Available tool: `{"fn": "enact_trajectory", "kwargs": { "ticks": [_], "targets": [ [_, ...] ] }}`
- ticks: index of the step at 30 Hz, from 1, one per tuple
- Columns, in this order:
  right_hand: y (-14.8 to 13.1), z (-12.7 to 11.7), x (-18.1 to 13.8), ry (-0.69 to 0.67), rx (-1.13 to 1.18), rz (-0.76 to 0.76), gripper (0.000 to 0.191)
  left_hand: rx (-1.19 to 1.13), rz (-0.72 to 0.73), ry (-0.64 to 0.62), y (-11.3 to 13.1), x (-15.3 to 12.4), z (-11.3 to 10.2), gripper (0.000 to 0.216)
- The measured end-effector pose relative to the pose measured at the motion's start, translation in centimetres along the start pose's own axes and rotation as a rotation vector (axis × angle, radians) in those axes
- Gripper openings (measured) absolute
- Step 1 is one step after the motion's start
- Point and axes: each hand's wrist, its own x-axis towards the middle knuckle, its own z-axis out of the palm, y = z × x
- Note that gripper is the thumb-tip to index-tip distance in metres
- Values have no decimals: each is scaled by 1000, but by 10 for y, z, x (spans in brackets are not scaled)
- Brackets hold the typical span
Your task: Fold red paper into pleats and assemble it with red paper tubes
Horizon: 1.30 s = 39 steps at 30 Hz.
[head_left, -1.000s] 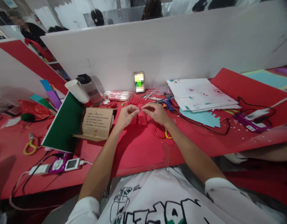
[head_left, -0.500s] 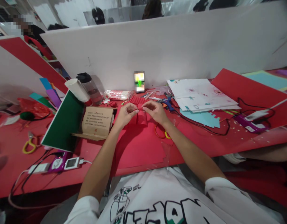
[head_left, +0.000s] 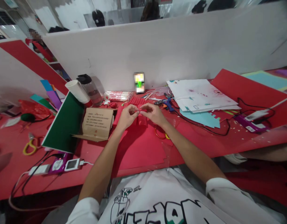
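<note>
My left hand point(head_left: 129, 115) and my right hand point(head_left: 153, 113) meet over the middle of the red table, fingertips pinched close together. Between them is a small piece of red paper point(head_left: 142, 111), partly hidden by the fingers. Just beneath and behind lies folded red paper point(head_left: 136, 101) with pleats. Large red sheets point(head_left: 140, 149) spread toward me under my wrists. Scissors with red and yellow handles point(head_left: 160, 133) lie beside my right wrist, partly covered by it.
Left stand an open cardboard box point(head_left: 96, 123), a green board point(head_left: 62, 124) and a water bottle point(head_left: 90, 88). A phone point(head_left: 139, 83) leans on the white partition. A blue glue gun point(head_left: 168, 104) and white printed sheets point(head_left: 199, 93) lie right. Power strips with cables point(head_left: 252, 124) are at both sides.
Both hands have shifted very slightly, the fingertips drawing closer together on the small red paper. Objects on the table stay where they were.
</note>
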Motion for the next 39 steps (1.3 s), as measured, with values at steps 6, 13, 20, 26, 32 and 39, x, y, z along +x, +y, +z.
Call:
{"fn": "enact_trajectory", "kwargs": {
  "ticks": [6,13,20,26,32,39],
  "targets": [
    [5,-1,2,0,71,88,29,-23,-37,-37,3,0,-1,24],
    [12,-3,3,-7,206,224,39,-29,-67,-76,-2,2,-8,19],
    [8,-2,1,-36,29,124,25,212,27,-118,-1,-3,-5,16],
    [3,-4,1,-87,-58,71,23,256,-32,-135,-5,-5,-8,27],
    [4,-11,2,-187,11,125,23,100,-56,-184,-3,-2,-11,34],
    [1,-22,2,-277,55,273,29,73,-112,-199,-6,-2,-12,30]
  ]
}}
